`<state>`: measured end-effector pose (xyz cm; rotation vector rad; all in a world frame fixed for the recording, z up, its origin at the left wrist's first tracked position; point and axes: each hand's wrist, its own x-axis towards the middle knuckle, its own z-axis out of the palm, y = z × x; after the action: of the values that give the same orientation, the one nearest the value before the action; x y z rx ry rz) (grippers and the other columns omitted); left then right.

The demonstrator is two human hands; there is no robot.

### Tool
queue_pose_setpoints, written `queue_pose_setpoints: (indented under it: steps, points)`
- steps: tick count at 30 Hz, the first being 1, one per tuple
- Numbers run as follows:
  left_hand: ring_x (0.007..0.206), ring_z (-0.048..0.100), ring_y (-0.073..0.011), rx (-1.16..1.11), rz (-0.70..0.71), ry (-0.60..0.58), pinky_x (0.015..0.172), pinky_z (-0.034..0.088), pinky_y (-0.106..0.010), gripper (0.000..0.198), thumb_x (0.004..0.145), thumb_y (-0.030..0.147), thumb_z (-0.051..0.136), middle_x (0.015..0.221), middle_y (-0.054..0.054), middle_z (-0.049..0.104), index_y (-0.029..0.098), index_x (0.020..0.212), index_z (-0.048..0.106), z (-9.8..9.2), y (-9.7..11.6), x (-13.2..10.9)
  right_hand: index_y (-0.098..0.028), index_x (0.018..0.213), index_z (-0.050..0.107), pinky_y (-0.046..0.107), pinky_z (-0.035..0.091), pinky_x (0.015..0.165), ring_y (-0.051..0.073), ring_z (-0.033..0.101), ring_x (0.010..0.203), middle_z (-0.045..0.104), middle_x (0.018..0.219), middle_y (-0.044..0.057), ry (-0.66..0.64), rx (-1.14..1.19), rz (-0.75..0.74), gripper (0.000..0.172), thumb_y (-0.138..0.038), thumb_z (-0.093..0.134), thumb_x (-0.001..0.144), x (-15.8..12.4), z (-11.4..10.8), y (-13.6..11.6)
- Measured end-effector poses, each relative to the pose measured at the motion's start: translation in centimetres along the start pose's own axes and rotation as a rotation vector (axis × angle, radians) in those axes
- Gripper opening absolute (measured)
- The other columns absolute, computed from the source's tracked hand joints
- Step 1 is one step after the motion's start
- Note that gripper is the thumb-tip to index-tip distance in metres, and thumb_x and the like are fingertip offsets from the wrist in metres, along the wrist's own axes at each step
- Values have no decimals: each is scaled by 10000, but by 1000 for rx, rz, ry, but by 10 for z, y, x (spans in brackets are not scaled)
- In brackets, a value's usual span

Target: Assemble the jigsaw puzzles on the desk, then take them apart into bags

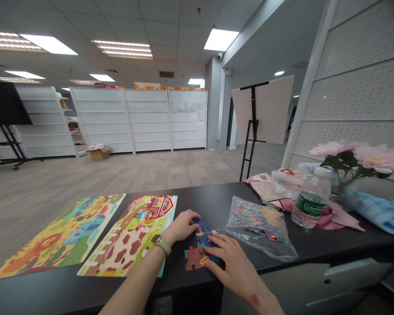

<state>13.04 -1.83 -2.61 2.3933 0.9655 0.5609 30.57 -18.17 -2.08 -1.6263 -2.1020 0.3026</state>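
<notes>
A small cluster of joined puzzle pieces [194,257], brown and dark blue with touches of yellow, lies on the black tabletop between my hands. My left hand [183,225], with a watch on its wrist, is at the upper left of the cluster; its bent fingers and thumb close on the edge of a blue piece. Across the right side of the cluster spreads my right hand [230,258], its fingers apart and resting on the pieces, hiding part of them. Right of that hand sits a clear plastic bag [249,218] of loose puzzle pieces.
To the left lie a farm puzzle [131,245] with a cow and a second animal puzzle [68,236]. A water bottle [311,199], pink cloth [343,214] and pink flowers [374,155] stand at the right. Beyond the table are an easel board [269,109] and white shelves [147,122].
</notes>
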Motion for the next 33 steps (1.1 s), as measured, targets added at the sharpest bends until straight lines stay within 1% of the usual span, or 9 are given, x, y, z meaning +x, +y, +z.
queue_pose_setpoints:
  steps: [3,6,10,15,18,21,24,27,33]
  points:
    - [1052,587,-279,43,20,1,998,428,-400,315,782,177,616,1071,-92,677,198,1081,717,9,10,-1,-340,1193,707,457,328,1128,268,440,1374,603,1393,19,1,-5,4,348,-486,584,902,0,0,-1]
    - [1105,559,-309,59,5,3,1027,412,-442,418,773,126,583,1107,-121,649,182,1175,680,13,16,-2,-330,1183,714,461,328,1130,275,440,1377,604,1392,27,1,3,10,351,-488,595,894,0,0,-1]
    - [1110,570,-247,-31,19,40,1011,444,-368,486,788,94,543,1155,-102,603,188,1260,606,6,22,-7,-308,1177,716,458,330,1134,272,452,1371,613,1383,31,11,14,15,367,-503,605,887,0,0,0]
    - [1048,605,-201,-400,88,233,915,494,-313,391,854,141,494,1139,-74,616,196,1228,594,-13,28,-12,-288,1175,709,441,322,1145,255,458,1369,622,1372,31,16,25,1,366,-494,605,892,1,1,0]
    - [1038,617,-212,-369,41,163,924,492,-321,426,798,124,524,1146,-83,648,178,1211,613,-11,29,-16,-282,1192,691,416,341,1139,251,478,1352,569,1430,37,63,42,68,387,-463,652,853,2,5,0]
    - [1073,594,-263,-49,7,45,988,450,-371,423,761,159,578,1126,-93,670,184,1173,669,-1,31,-22,-231,1235,630,403,382,1112,280,448,1366,486,1489,81,229,51,237,544,-414,746,736,3,11,0]
    - [1114,560,-311,116,-8,-17,1007,428,-409,487,767,223,605,1151,-113,668,183,1251,648,7,38,-26,-223,1228,578,405,430,1051,296,524,1276,587,1357,96,292,77,312,606,-398,769,680,4,14,-2]
    - [1121,546,-324,109,-7,-63,1001,428,-417,559,744,254,635,1175,-118,655,184,1298,617,11,47,-26,-246,1177,568,384,464,969,278,613,1128,659,1207,68,271,109,316,544,-386,754,685,4,13,-3]
    - [1066,560,-292,8,-45,-109,952,458,-387,587,689,257,709,1118,-89,615,222,1268,618,8,46,-24,-281,1182,541,356,457,935,260,626,1097,671,1172,38,254,158,301,535,-356,744,693,4,11,-4]
